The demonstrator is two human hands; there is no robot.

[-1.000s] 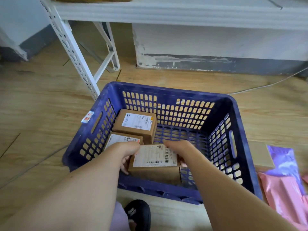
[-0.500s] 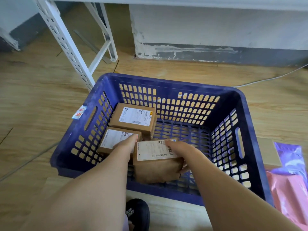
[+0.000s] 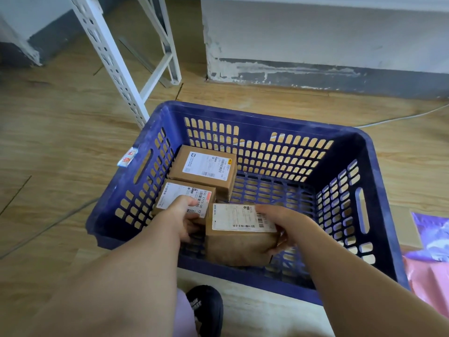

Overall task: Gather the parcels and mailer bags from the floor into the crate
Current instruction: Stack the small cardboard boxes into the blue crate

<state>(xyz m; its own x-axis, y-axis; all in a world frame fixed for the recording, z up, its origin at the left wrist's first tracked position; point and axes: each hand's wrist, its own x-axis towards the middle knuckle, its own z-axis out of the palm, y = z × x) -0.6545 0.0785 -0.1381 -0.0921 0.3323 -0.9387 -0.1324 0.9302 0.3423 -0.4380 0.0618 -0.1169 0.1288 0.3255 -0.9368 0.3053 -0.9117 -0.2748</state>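
We hold the tall parcel [image 3: 239,242] by both ends, left hand [image 3: 184,215] and right hand [image 3: 283,226] curled round it, presumably to keep it level low inside the blue crate [image 3: 379,190], beside the flat box [image 3: 181,194] and rear box [image 3: 204,166] (mailer bags [image 3: 432,254] wait outside on the floor [image 3: 60,154]).

Crate [image 3: 243,114] on floor [image 3: 60,154]. In it: far box [image 3: 204,166] by left wall, middle box [image 3: 177,193] just before it, near box [image 3: 240,242] at near wall, right of middle box. Mailer bags [image 3: 432,239] right of crate.
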